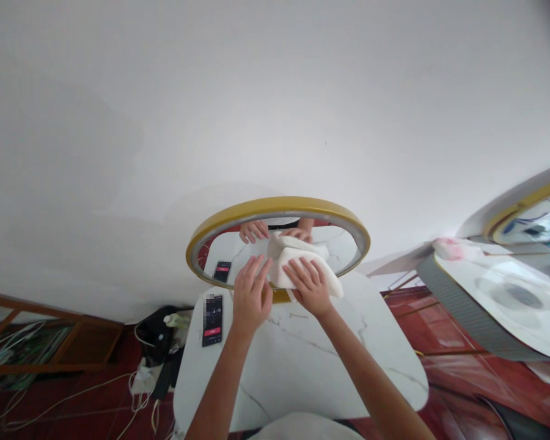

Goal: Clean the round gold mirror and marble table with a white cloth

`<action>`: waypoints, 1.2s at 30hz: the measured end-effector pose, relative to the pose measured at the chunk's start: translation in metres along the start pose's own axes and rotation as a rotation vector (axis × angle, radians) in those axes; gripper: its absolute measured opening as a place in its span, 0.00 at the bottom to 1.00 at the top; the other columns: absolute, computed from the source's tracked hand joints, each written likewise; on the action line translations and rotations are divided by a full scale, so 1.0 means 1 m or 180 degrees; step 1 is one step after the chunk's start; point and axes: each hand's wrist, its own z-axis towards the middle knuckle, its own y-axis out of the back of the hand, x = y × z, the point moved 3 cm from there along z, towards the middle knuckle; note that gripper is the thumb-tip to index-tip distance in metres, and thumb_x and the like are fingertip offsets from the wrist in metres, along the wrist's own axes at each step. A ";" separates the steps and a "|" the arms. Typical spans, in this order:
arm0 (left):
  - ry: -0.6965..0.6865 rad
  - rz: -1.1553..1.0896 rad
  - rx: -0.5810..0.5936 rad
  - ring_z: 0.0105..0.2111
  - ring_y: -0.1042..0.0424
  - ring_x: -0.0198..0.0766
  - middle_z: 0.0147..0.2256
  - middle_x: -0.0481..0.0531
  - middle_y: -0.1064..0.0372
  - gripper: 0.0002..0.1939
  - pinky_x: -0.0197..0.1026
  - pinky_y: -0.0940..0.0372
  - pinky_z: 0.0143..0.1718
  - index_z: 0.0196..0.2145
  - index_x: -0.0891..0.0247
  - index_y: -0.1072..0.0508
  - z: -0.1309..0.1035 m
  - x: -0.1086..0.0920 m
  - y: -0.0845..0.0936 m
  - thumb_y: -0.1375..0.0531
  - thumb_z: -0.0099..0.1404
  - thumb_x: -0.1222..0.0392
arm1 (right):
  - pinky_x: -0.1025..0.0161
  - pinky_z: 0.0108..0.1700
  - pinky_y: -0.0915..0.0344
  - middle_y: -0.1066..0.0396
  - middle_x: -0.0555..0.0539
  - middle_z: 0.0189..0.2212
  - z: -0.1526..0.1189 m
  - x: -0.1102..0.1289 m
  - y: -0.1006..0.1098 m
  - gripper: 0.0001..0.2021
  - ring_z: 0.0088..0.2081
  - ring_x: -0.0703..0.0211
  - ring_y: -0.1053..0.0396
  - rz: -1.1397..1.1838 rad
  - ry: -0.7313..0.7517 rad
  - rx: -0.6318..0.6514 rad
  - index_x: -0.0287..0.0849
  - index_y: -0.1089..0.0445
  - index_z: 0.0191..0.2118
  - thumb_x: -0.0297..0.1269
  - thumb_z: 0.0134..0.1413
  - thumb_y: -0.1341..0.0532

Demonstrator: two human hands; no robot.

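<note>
White wall fills the background behind a marble table (297,360), where a gold-framed round mirror (277,206) stands at the far edge. Both hands press a folded white cloth (302,260) against the glass: the left hand (251,296) open and flat, the right hand (308,286) spread over the cloth. Pushing hard could tip the mirror; a phone (212,319) lies just left of it.
</note>
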 end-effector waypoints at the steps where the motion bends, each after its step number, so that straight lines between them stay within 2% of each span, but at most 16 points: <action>1: -0.0162 0.0140 0.0036 0.62 0.49 0.47 0.60 0.56 0.44 0.28 0.52 0.50 0.61 0.61 0.58 0.41 0.005 -0.003 -0.001 0.48 0.63 0.68 | 0.47 0.63 0.52 0.41 0.49 0.60 0.007 -0.002 0.007 0.25 0.62 0.49 0.49 0.0051 -0.0128 -0.0149 0.50 0.48 0.64 0.37 0.60 0.48; 5: -0.0246 0.0304 0.0154 0.64 0.52 0.48 0.62 0.55 0.46 0.32 0.52 0.53 0.62 0.64 0.59 0.49 0.007 -0.003 -0.017 0.49 0.63 0.67 | 0.44 0.62 0.51 0.43 0.47 0.61 0.033 -0.013 0.036 0.27 0.63 0.45 0.50 0.0090 -0.0460 -0.0557 0.50 0.51 0.65 0.39 0.61 0.49; 8: -0.0116 0.0301 0.0228 0.64 0.53 0.48 0.63 0.54 0.50 0.33 0.52 0.54 0.63 0.64 0.59 0.50 0.003 -0.001 -0.025 0.49 0.63 0.66 | 0.43 0.63 0.53 0.44 0.47 0.62 0.038 -0.025 0.044 0.28 0.63 0.45 0.51 0.0006 -0.0571 -0.0527 0.51 0.52 0.65 0.40 0.60 0.48; 11: -0.0110 0.0350 0.0298 0.64 0.54 0.48 0.64 0.53 0.51 0.33 0.52 0.55 0.63 0.64 0.59 0.49 0.003 0.000 -0.027 0.49 0.63 0.67 | 0.44 0.63 0.54 0.43 0.48 0.61 0.024 -0.032 0.034 0.28 0.63 0.46 0.51 -0.0055 -0.0438 -0.0202 0.51 0.51 0.65 0.40 0.60 0.47; 15: -0.0111 0.0301 0.0317 0.64 0.53 0.48 0.64 0.53 0.50 0.32 0.52 0.54 0.63 0.64 0.59 0.48 0.005 0.001 -0.028 0.49 0.62 0.67 | 0.47 0.64 0.56 0.41 0.52 0.60 -0.011 -0.027 0.006 0.26 0.62 0.52 0.48 -0.0156 -0.0078 0.0418 0.54 0.49 0.64 0.35 0.60 0.47; 17: -0.0100 0.0279 0.0296 0.64 0.52 0.48 0.63 0.53 0.50 0.32 0.52 0.54 0.63 0.64 0.58 0.48 0.005 0.002 -0.028 0.49 0.62 0.67 | 0.48 0.64 0.56 0.40 0.53 0.60 -0.022 -0.022 0.000 0.26 0.61 0.53 0.47 -0.0165 0.0021 0.0549 0.55 0.49 0.63 0.35 0.61 0.47; 19: -0.0107 0.0269 0.0275 0.64 0.52 0.48 0.63 0.52 0.50 0.32 0.52 0.55 0.63 0.64 0.58 0.48 0.005 0.003 -0.029 0.49 0.62 0.67 | 0.48 0.63 0.54 0.41 0.52 0.60 -0.022 -0.020 0.003 0.26 0.61 0.53 0.47 -0.0108 0.0017 0.0527 0.54 0.50 0.64 0.36 0.61 0.47; 21: -0.0132 0.0277 0.0284 0.64 0.53 0.48 0.64 0.52 0.50 0.32 0.51 0.55 0.63 0.64 0.58 0.48 0.004 0.004 -0.029 0.49 0.62 0.67 | 0.48 0.62 0.51 0.41 0.50 0.60 -0.009 -0.022 0.016 0.28 0.62 0.51 0.48 0.0002 -0.0143 0.0316 0.51 0.52 0.65 0.37 0.60 0.47; 25: -0.0112 0.0332 0.0304 0.64 0.54 0.48 0.64 0.52 0.51 0.33 0.52 0.56 0.63 0.64 0.58 0.49 0.002 0.004 -0.029 0.48 0.62 0.67 | 0.46 0.61 0.49 0.45 0.47 0.62 0.039 -0.034 0.058 0.30 0.62 0.46 0.50 0.0147 -0.0662 -0.0471 0.50 0.57 0.66 0.37 0.60 0.48; 28: -0.0055 0.0313 0.0282 0.64 0.54 0.48 0.64 0.52 0.51 0.33 0.52 0.55 0.63 0.64 0.58 0.49 0.002 0.004 -0.029 0.48 0.62 0.67 | 0.46 0.62 0.51 0.46 0.49 0.62 0.065 -0.038 0.073 0.30 0.62 0.46 0.50 0.0136 -0.0746 -0.0573 0.53 0.56 0.66 0.38 0.59 0.47; 31: -0.0039 0.0261 0.0276 0.64 0.54 0.48 0.64 0.52 0.51 0.32 0.52 0.55 0.63 0.64 0.58 0.48 0.003 0.003 -0.029 0.49 0.63 0.67 | 0.45 0.63 0.54 0.44 0.50 0.62 0.058 -0.033 0.059 0.30 0.62 0.47 0.50 0.0106 -0.0601 -0.0350 0.54 0.54 0.65 0.39 0.59 0.46; 36: -0.0062 0.0196 0.0265 0.64 0.53 0.48 0.64 0.52 0.50 0.31 0.52 0.54 0.63 0.63 0.59 0.47 0.005 0.003 -0.028 0.49 0.63 0.66 | 0.47 0.61 0.52 0.41 0.52 0.60 -0.011 -0.012 -0.003 0.29 0.60 0.49 0.46 0.0057 -0.0245 0.0500 0.54 0.49 0.64 0.33 0.57 0.46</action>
